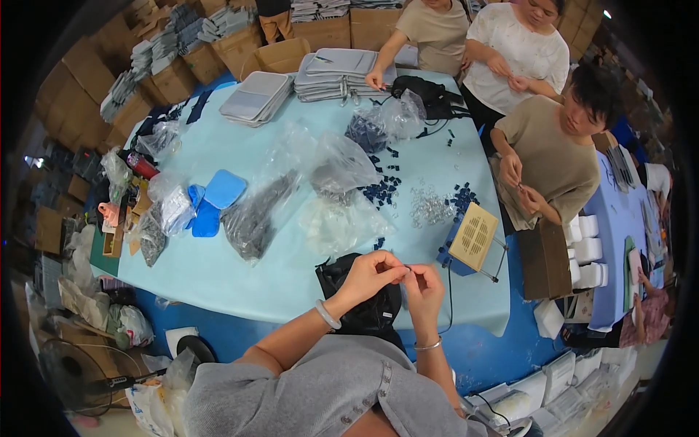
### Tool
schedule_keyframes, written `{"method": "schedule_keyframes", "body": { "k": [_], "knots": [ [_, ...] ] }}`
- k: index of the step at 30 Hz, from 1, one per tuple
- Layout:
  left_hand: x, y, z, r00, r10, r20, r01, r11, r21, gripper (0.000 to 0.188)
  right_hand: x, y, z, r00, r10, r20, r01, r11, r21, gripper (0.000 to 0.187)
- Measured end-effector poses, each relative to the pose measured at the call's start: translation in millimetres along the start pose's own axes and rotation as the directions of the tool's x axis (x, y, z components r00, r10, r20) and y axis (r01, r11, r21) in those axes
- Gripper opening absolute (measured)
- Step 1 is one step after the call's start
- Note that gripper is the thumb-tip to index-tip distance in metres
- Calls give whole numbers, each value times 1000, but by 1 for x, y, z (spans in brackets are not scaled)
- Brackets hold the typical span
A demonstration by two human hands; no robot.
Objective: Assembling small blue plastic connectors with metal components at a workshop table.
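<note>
My left hand (373,278) and my right hand (424,288) meet above the near edge of the table, fingertips pinched together. A tiny dark piece shows between them, too small to name. Directly beneath my hands lies a black bag (375,315) with straps. Beyond them, small dark-blue pieces (380,192) are scattered in a loose pile. Beside these is a heap of small clear or silvery pieces (429,209), with more dark-blue pieces (464,195) to its right. A blue box with a perforated cream cover (475,237) stands close to my right hand.
Plastic bags of dark material (255,222) cover the middle of the light-blue table (175,280). Blue pouches (222,191) lie to the left; stacked grey cases (256,98) stand at the back. A co-worker (557,153) works at the right edge, with two more people behind.
</note>
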State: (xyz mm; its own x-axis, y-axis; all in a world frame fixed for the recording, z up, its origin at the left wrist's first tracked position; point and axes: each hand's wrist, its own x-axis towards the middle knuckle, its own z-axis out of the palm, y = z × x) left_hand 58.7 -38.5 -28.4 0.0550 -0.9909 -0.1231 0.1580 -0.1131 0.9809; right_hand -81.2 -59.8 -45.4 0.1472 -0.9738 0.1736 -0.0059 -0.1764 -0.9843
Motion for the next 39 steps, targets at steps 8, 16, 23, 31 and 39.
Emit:
{"method": "schedule_keyframes", "body": {
  "k": [8, 16, 23, 31, 39],
  "knots": [
    [132, 12, -51, 963, 246, 110, -267, 810, 522, 23, -27, 21, -14, 951, 309, 3, -307, 943, 129, 5],
    [185, 42, -45, 978, 92, 187, -168, 875, 453, 27, 5, 9, -10, 896, 444, 0, -387, 781, 491, 8],
    [61, 28, -11, 952, 67, 299, -163, 937, 308, 19, 31, -1, -3, 938, 324, -123, -255, 885, 389, 6],
    [31, 30, -3, 970, 170, 175, -215, 937, 276, 18, 25, -20, 7, 984, 10, -179, -36, 989, -141, 5],
    [20, 32, 1, 827, 488, 278, -540, 555, 633, 13, 13, -38, 6, 955, -280, -95, 196, 841, -504, 10]
  ]
}}
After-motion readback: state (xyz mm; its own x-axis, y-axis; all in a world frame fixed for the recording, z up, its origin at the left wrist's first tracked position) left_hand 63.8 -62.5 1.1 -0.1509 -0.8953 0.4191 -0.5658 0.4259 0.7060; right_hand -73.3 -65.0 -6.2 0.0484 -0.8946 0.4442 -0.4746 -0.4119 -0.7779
